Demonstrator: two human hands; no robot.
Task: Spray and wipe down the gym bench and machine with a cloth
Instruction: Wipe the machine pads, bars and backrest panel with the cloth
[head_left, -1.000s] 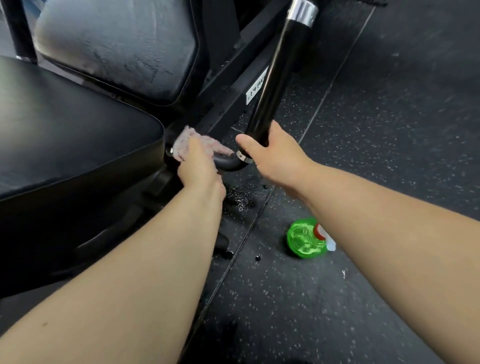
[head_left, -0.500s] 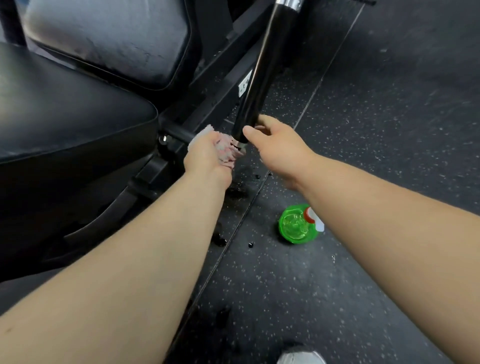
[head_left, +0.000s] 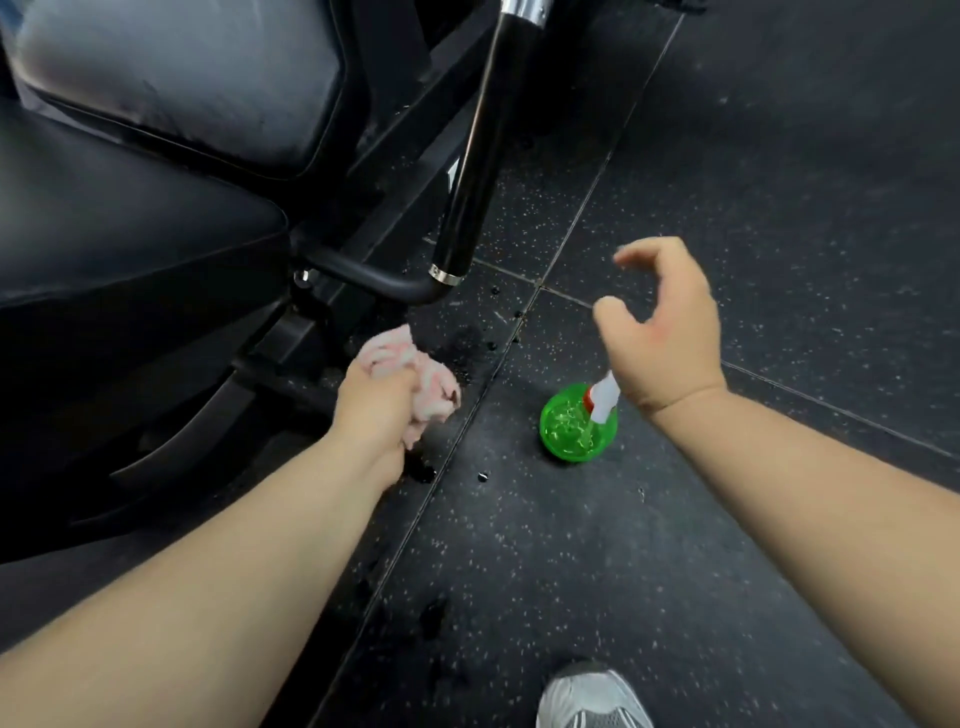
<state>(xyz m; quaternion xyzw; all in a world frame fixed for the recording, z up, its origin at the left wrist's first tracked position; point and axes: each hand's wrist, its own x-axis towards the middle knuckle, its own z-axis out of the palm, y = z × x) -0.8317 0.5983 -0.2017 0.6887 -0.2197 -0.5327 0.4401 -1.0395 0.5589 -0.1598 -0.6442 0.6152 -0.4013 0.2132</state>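
Observation:
My left hand (head_left: 375, 405) grips a bunched pink and white cloth (head_left: 410, 379), held low above the floor below the machine's bent black handle bar (head_left: 472, 171). My right hand (head_left: 665, 327) hovers empty with loosely curved fingers, to the right of the bar and just above the green spray bottle (head_left: 576, 426), which stands on the floor with its white and red nozzle partly behind my wrist. The black padded seat (head_left: 119, 234) and the back pad (head_left: 182, 73) of the bench fill the upper left.
The floor is dark speckled rubber tile (head_left: 779, 208) with wet drops near the bar's foot. The machine's black frame and lower struts (head_left: 218, 415) run under the seat at left. A grey shoe (head_left: 592, 696) shows at the bottom edge.
Both hands have come off the handle bar. My left hand drew back and down with the cloth. My right hand let go of the bar and moved right, over the bottle.

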